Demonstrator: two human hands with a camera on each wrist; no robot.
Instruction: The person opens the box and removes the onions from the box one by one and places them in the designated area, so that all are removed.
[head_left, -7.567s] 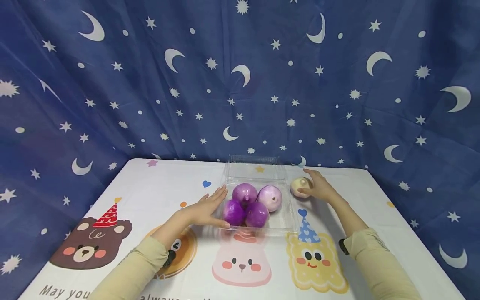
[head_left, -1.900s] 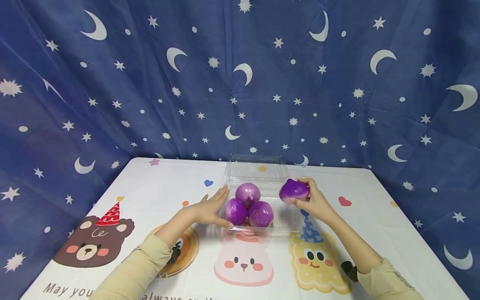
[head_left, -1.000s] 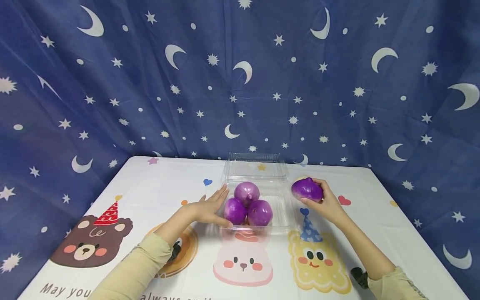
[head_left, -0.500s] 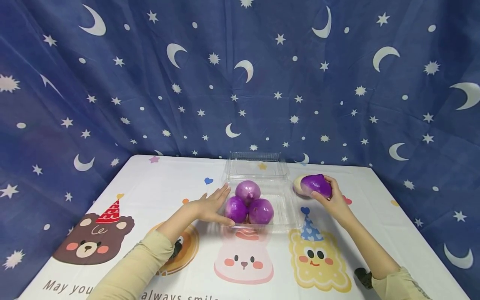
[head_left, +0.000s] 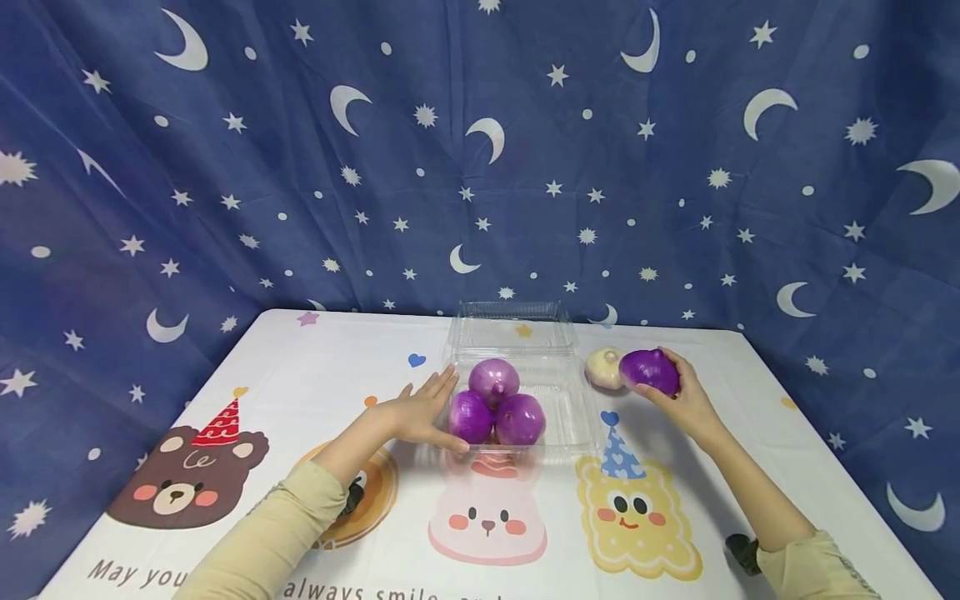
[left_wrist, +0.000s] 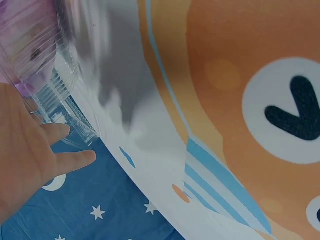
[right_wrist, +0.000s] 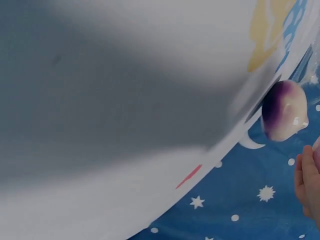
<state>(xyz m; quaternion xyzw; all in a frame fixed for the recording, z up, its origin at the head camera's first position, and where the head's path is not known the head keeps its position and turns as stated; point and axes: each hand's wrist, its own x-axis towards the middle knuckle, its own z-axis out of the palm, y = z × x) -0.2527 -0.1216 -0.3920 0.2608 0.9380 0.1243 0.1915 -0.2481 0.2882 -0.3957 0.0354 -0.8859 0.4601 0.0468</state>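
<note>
My right hand [head_left: 684, 404] grips a purple onion [head_left: 649, 372] just right of a pale onion [head_left: 603, 369] on the table. In the right wrist view the hand [right_wrist: 309, 185] is at the right edge with only a sliver of its onion showing; the pale onion [right_wrist: 285, 111] has a purple patch on its side. A clear plastic box [head_left: 567, 412] stands open and holds three purple onions [head_left: 495, 382] clustered at its left. My left hand [head_left: 420, 417] rests against the box's left side with fingers spread, seen also as a hand [left_wrist: 25, 155] in the left wrist view.
The box's hinged clear lid [head_left: 510, 329] leans back toward the table's far edge. A white cloth with cartoon prints covers the table [head_left: 360, 350]. Behind it hangs a blue curtain [head_left: 420, 225] with moons and stars.
The back-right onion has left the box, where several lay before. My right hand has carried it rightward, past the pale onion it was touching earlier. My left hand has stayed at the box.
</note>
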